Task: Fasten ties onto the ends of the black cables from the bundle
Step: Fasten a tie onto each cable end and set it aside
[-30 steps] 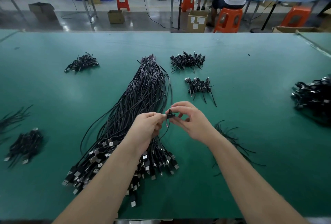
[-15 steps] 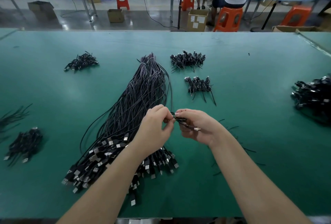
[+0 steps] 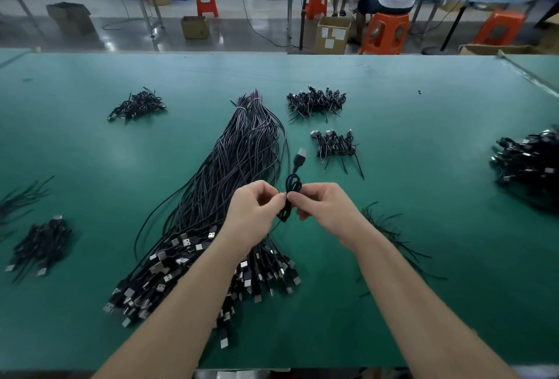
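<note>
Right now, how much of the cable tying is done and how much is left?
Done: small piles of coiled, tied cables lie on the green table, one more at its right edge. In hand: the left hand and right hand pinch one coiled cable, its plug pointing up. Left: most of it, the big bundle looks barely reduced. Loose ties wait by the right wrist.

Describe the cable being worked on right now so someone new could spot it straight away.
Start at the big fanned bundle of black cables in the middle of the green table. Just right of it, the left hand and right hand pinch one coiled cable in the air. Unlike the piles lying flat, its USB plug sticks upward.
</note>
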`<state>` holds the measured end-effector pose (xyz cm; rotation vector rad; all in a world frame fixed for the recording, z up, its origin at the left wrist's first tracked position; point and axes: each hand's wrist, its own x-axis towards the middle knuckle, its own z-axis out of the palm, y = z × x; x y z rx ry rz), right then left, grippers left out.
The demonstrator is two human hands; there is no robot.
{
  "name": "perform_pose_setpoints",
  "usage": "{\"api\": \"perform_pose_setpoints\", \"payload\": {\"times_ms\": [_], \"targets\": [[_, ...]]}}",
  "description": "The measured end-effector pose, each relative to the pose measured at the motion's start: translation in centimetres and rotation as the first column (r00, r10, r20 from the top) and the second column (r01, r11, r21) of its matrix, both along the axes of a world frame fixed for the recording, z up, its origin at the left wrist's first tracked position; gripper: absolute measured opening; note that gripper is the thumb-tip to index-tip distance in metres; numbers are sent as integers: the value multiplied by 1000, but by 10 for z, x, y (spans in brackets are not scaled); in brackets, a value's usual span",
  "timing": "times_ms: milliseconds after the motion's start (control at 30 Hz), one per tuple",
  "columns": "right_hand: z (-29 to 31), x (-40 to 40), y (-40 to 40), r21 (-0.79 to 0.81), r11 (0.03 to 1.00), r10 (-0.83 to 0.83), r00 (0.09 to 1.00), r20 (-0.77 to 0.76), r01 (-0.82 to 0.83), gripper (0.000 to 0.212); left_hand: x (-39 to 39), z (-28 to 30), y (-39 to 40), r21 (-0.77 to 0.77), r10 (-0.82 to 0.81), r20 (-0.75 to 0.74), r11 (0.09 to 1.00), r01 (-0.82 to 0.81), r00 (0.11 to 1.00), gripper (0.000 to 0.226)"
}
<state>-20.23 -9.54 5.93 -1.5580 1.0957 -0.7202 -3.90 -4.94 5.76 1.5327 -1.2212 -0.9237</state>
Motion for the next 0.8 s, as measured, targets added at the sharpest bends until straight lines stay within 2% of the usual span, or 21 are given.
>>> {"api": "perform_pose_setpoints", "payload": {"times_ms": [67,133,233,333,433,533,667,800], "targets": [[-1,0,0,74,997,11,1000,-7,-11,28,1,1,3,-125,-38,235,990,69,971,20],[-1,0,-1,165,986,27,999,45,-34,34,3,1,5,-214,-72,416,961,174,907,19],[-3,-2,-1,245,967,45,994,98,-68,38,5,1,6,-242,-107,516,934,265,850,17],[-5,-2,-1,262,962,45,990,136,-79,29,6,-1,5,-260,-98,488,932,251,868,17],[-7,-3,-3,240,969,10,984,176,-52,27,5,-5,4,-241,-53,391,958,158,919,13],[-10,-2,-5,235,972,-71,973,218,18,22,2,-10,2,-72,-37,233,996,56,972,17],[-16,1,-7,270,955,-204,932,298,122,20,2,-16,4,134,-190,27,974,185,981,19],[-29,4,-10,241,951,-252,936,246,192,23,0,-23,2,169,-137,50,977,127,989,17]]}}
